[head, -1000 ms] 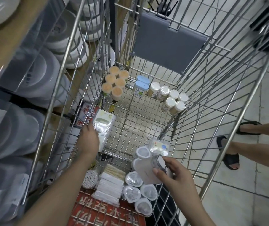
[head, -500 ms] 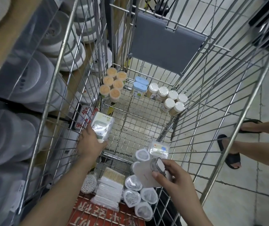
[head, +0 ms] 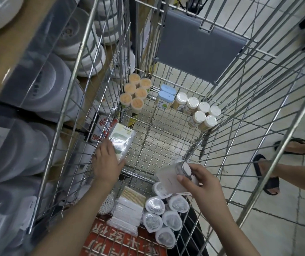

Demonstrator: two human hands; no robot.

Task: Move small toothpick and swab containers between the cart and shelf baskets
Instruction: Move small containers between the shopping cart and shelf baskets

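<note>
Toothpick jars (head: 136, 95), cart wires (head: 85, 100), bystander's sandals (head: 267, 174)

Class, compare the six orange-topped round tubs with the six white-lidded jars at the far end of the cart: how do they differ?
The orange-topped tubs fill the far left corner; the white-lidded jars sit toward the far right. The tubs' tops look tan-orange, the jars' lids white. Both groups are round containers resting on the cart's wire floor, six each.

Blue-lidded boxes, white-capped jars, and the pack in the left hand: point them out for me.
Blue-lidded boxes (head: 166, 94): head view, nearer box's lid.
White-capped jars (head: 200, 116): head view, one jar's cap.
Wrapped pack (head: 122, 136): head view, its top face.
Left hand (head: 107, 161): head view, back of hand.
</note>
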